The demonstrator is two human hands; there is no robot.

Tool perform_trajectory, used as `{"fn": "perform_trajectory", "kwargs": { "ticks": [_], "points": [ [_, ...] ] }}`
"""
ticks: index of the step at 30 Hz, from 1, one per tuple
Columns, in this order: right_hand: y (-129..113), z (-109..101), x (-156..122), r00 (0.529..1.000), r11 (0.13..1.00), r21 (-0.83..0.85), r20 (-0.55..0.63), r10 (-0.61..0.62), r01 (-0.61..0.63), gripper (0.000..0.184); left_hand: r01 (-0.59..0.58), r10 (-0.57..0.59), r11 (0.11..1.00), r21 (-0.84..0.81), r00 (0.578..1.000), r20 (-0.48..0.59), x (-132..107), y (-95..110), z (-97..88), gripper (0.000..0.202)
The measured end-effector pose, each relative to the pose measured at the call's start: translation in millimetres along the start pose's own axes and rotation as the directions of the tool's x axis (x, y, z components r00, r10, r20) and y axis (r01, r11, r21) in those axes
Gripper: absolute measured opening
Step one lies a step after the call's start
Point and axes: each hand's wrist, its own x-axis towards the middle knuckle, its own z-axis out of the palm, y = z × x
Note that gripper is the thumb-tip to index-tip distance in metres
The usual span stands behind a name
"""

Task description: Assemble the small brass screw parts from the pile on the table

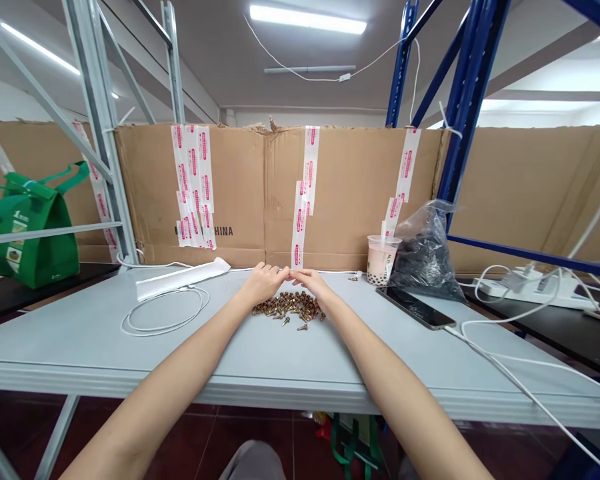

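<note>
Your left hand (264, 281) and right hand (314, 283) meet at the far edge of the heap of screws (290, 305), which lies loose in the middle of the table (180, 363). The fingers of both are bent, with tips close together; whether they pinch a screw, I cannot tell. Much seems left to handle: nearly all the visible screws are in this one heap, a few just on your side of it. Near the cup (381, 261) lie some small pieces (353, 278), perhaps also screws.
</note>
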Motion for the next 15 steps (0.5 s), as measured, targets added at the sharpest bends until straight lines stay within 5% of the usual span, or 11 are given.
{"fn": "perform_trajectory", "kwargs": {
  "ticks": [8, 15],
  "points": [
    [1.2, -4.5, 0.7, 0.998, 0.997, -0.059, 0.029, -0.052, 0.054, 0.032, 0.084, -0.078, 0.986, -0.145, 0.996, 0.045, 2.9, 3.8, -1.8, 0.023],
    [8.4, -6.9, 13.1, 0.971, 0.940, -0.246, 0.015, -0.240, 0.237, 0.025, 0.213, -0.205, 0.920, -0.328, 0.977, 0.060, 3.3, 6.9, -4.3, 0.031]
  ]
}}
